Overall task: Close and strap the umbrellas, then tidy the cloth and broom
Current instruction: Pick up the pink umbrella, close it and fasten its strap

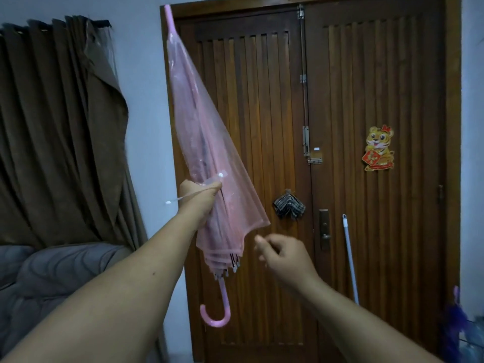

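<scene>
Head view, facing a double wooden door. Left hand grips the folded pink transparent umbrella around its gathered canopy, tip upward and hooked handle hanging below; the closing strap trails loose across this hand, its snap end free to the left. Right hand hovers just beside the canopy's lower hem, fingers loosely curled and holding nothing, apart from the umbrella. Judged from this arrangement, the umbrella is collapsed but not yet strapped: its panels flare outward and the strap is unfastened. Remaining, apparently: wrapping and snapping the strap, then the cloth and broom. A striped grey cloth hangs on the door near the lever handle, and a pale broom handle leans against the right door leaf. A purple object, possibly a second umbrella, shows at the lower right edge; its state cannot be told. Brown curtains and grey bedding lie left, clear of the work.
</scene>
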